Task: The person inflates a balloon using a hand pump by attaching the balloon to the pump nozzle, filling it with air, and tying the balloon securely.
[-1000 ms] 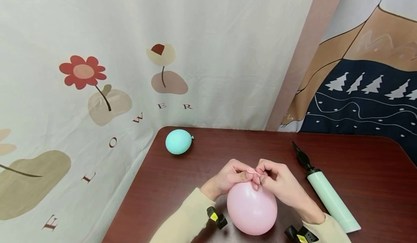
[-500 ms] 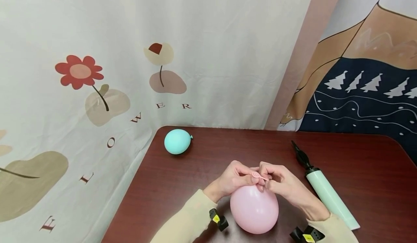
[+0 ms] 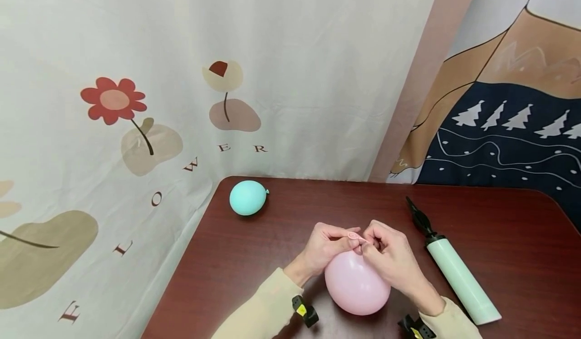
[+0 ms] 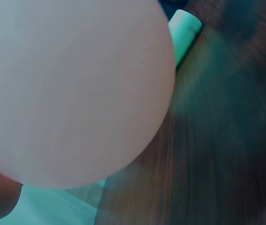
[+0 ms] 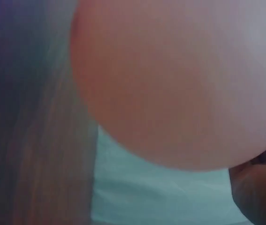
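Observation:
A blown-up pink balloon [image 3: 357, 286] hangs below both hands, its neck turned up towards them in the head view. The left hand [image 3: 324, 245] pinches the pink neck, whose rolled lip makes a small loop above the thumb. Close beside it, the right hand [image 3: 392, 253] pinches the stretched neck between curled fingers and thumb. Fingers hide the place where the neck joins the balloon. In both wrist views the balloon [image 4: 76, 93] fills most of the picture, covering nearly all of each hand.
A smaller turquoise balloon [image 3: 247, 198], with a knotted end, lies at the table's back left corner. To the right of the hands lies a pale green hand pump [image 3: 463, 281] with a black nozzle. Printed curtains [image 3: 317, 76] hang behind the dark red table [image 3: 254, 258].
The pink balloon has shifted slightly right and up. The right hand has turned and risen a little, fingers still at the neck. The left hand keeps its pinch.

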Demonstrator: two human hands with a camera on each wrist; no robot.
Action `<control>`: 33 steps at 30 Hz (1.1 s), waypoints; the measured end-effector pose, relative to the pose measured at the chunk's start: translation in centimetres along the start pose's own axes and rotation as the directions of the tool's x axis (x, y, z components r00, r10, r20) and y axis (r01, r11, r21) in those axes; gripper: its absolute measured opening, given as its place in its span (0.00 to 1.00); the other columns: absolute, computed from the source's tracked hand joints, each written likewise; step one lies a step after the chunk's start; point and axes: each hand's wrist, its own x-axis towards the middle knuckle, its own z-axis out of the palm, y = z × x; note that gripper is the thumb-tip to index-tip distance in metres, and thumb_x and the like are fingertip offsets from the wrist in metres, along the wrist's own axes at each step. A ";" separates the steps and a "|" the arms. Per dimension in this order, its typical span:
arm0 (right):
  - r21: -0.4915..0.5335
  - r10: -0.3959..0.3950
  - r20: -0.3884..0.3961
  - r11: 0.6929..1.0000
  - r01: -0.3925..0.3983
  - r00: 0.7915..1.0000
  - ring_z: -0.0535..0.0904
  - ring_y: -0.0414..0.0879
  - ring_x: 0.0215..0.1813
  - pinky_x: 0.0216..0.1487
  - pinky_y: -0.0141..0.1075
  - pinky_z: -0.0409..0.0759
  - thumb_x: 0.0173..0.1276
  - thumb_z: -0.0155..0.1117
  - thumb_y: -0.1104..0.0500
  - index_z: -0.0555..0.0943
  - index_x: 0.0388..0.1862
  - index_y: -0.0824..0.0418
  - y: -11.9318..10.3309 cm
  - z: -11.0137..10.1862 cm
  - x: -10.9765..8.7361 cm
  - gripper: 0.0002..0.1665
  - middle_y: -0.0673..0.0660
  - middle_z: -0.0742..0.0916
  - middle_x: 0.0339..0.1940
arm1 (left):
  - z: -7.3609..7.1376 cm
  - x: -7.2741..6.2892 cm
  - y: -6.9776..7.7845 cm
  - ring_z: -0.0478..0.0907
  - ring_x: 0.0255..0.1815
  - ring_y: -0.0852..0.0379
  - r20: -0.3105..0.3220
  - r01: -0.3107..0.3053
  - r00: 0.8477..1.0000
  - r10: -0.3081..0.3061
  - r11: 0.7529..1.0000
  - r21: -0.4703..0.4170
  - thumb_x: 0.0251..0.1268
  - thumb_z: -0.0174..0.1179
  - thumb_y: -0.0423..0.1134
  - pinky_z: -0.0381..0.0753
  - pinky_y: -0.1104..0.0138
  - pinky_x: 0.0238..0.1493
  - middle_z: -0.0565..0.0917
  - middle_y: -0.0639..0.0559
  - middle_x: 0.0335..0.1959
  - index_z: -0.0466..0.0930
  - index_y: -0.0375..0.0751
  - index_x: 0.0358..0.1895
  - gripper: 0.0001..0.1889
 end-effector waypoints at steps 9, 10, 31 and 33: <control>-0.224 -0.172 -0.060 0.962 0.155 0.983 0.66 0.32 0.25 0.25 0.22 0.63 0.51 0.63 0.70 0.69 0.22 0.48 -0.1 -0.4 0.6 0.18 0.42 0.70 0.22 | 0.2 -0.1 0.3 0.86 0.40 0.69 -0.060 -0.074 0.995 0.083 0.987 0.145 0.70 0.64 0.28 0.74 0.53 0.69 0.84 0.21 0.37 0.83 0.13 0.40 0.13; -0.231 -0.163 -0.053 0.962 0.147 0.985 0.67 0.33 0.26 0.25 0.22 0.64 0.52 0.64 0.69 0.70 0.23 0.48 -0.1 -0.6 0.7 0.17 0.42 0.71 0.23 | 0.1 -0.1 0.4 0.86 0.41 0.68 -0.056 -0.088 0.994 0.098 0.983 0.162 0.69 0.63 0.26 0.74 0.52 0.70 0.85 0.22 0.36 0.84 0.14 0.40 0.11; -0.536 -0.462 -0.232 0.795 0.284 0.856 0.79 0.40 0.23 0.24 0.35 0.79 0.68 0.57 0.56 0.86 0.28 0.58 -0.1 -0.8 1.4 0.14 0.51 0.85 0.29 | 1.8 0.8 1.4 0.87 0.37 0.66 -0.218 0.097 0.974 -0.060 0.982 0.163 0.66 0.68 0.26 0.86 0.69 0.41 0.87 0.28 0.38 0.86 0.22 0.44 0.08; -0.545 -0.496 -0.225 0.778 0.313 0.839 0.79 0.41 0.23 0.24 0.36 0.79 0.70 0.57 0.55 0.87 0.28 0.59 -0.4 -0.8 1.5 0.15 0.52 0.85 0.29 | 1.6 0.8 1.6 0.87 0.35 0.66 -0.207 0.125 0.974 -0.097 0.984 0.128 0.66 0.68 0.27 0.84 0.71 0.38 0.86 0.25 0.37 0.82 0.21 0.43 0.10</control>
